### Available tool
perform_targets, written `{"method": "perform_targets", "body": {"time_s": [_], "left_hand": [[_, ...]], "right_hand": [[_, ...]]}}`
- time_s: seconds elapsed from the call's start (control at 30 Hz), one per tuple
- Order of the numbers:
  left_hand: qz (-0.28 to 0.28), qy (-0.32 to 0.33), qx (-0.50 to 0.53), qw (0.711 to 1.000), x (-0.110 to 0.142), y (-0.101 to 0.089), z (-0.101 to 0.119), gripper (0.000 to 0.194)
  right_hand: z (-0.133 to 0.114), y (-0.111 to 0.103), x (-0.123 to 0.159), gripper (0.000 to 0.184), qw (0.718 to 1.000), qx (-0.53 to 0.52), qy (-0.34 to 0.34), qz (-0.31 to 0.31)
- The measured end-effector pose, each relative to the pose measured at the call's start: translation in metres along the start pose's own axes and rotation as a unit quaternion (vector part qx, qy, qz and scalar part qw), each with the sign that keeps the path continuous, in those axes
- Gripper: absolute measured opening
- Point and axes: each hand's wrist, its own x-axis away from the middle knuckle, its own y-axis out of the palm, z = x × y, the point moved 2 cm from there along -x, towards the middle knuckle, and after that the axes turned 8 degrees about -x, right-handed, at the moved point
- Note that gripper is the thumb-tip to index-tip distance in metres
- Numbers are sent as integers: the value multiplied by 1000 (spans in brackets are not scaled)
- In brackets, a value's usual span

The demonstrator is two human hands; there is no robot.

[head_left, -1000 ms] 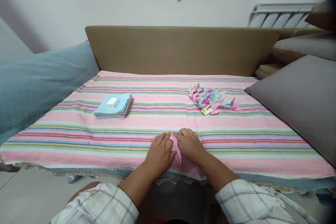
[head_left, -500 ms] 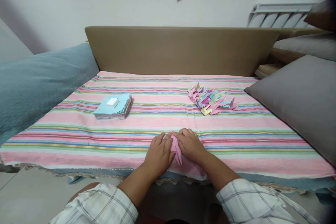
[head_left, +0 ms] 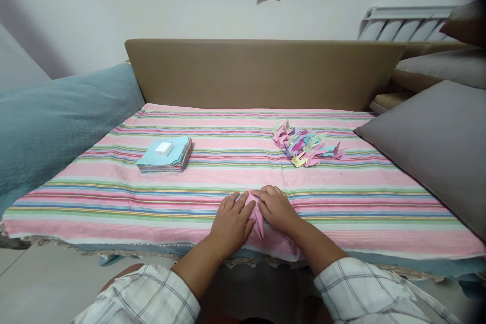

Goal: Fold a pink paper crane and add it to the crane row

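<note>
A folded piece of pink origami paper [head_left: 258, 223] lies on the striped cloth near its front edge, its narrow point toward me. My left hand [head_left: 231, 220] presses on its left side, fingertips and thumb holding it down. From the right, my right hand [head_left: 277, 207] holds the upper part, index finger and thumb at its edge and the other fingers curled. My fingers cover part of the paper's far end. Beyond my right hand is a pile of folded paper cranes [head_left: 299, 144] in several colours.
A stack of square paper [head_left: 163, 159], light blue on top, sits at the left with a small white block [head_left: 164, 149] on it. The striped cloth [head_left: 228, 157] covers the sofa seat. A brown backrest [head_left: 261, 73] stands behind, a grey cushion [head_left: 429, 147] at the right.
My left index finger has shifted slightly over the pink paper, and a little more of the paper shows between my hands. Both hands stay in nearly the same place.
</note>
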Motion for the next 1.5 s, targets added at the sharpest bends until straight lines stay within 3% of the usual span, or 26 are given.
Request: {"method": "perform_targets", "body": {"time_s": [0.33,1.03,1.5], "left_hand": [[7,-4,7,1000,-1,-2,1,38],[-24,-13,15,1000,-2,-2,0,37],[1,-22,4,1000,0,2,0,35]], "right_hand": [[4,0,-1,32,1000,1,-26,6],[-1,-1,-8,46,999,19,27,-25],[0,2,-15,45,999,12,29,-28]]}}
